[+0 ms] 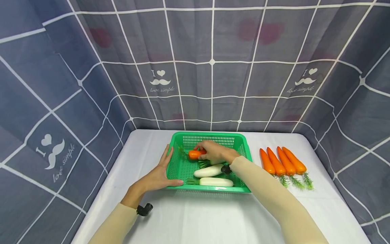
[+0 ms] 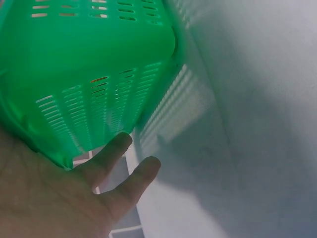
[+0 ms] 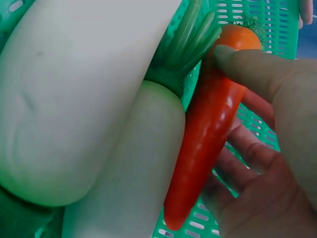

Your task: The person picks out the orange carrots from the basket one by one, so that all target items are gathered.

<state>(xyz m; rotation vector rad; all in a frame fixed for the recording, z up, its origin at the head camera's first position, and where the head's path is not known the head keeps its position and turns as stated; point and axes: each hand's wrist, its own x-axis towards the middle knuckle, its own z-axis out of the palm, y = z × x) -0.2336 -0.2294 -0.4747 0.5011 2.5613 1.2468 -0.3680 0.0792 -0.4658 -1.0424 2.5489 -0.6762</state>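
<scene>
My right hand [image 1: 212, 151] is inside the green plastic basket [image 1: 210, 190] and pinches an orange carrot [image 1: 195, 155] between thumb and fingers. In the right wrist view that carrot [image 3: 208, 119] lies beside a white radish [image 3: 129, 153] with a green top; its leafy end points away. Two white radishes [image 1: 216, 182] show plainly toward the basket's front, and green stalks of another [image 1: 204, 164] appear below the right hand. My left hand [image 1: 158, 175] spreads along the basket's left side, touching its rim, thumb at the front corner. The left wrist view shows its straight fingers [image 2: 136, 179] outside the slotted wall.
Several carrots [image 1: 283, 162] lie side by side on the white tabletop [image 1: 210, 217] to the right of the basket, leafy ends toward the front. A dark checked curtain [image 1: 195, 81] surrounds the table at the back and sides.
</scene>
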